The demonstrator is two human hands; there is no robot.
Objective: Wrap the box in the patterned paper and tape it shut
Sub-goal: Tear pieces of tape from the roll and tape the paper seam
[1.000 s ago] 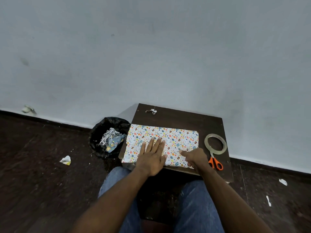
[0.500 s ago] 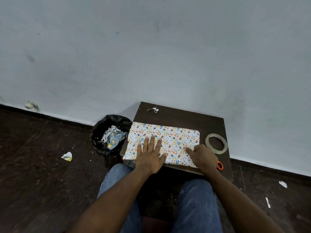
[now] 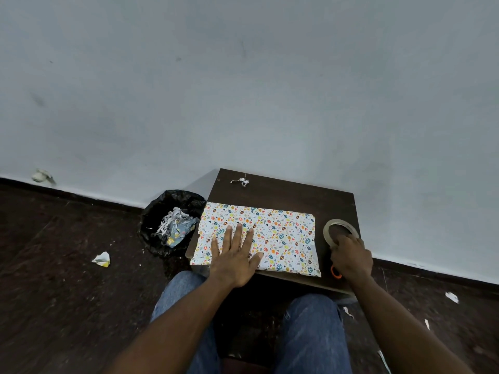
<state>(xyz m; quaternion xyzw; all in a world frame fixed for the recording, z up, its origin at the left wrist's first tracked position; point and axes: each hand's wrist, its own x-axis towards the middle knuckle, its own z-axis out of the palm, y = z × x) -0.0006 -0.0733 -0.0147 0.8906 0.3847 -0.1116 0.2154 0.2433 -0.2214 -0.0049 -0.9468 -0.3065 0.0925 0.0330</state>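
Observation:
The patterned paper (image 3: 280, 233) lies folded flat over the box on a small dark table (image 3: 286, 197); the box itself is hidden under it. My left hand (image 3: 235, 255) presses flat on the paper's near left part, fingers straight and spread. My right hand (image 3: 351, 256) is off the paper at the table's right side, its fingers curled on the near rim of the clear tape roll (image 3: 340, 230). Orange scissors (image 3: 335, 272) lie mostly hidden under that hand; only a handle loop shows.
A black bin (image 3: 167, 220) with paper scraps stands left of the table against the wall. A small white scrap (image 3: 241, 181) lies at the table's back edge. Crumpled paper bits (image 3: 102, 259) litter the dark floor. My knees sit under the table's front edge.
My right hand left the paper's near right corner and moved right to the tape roll, covering the scissors. My left hand stayed pressing on the paper.

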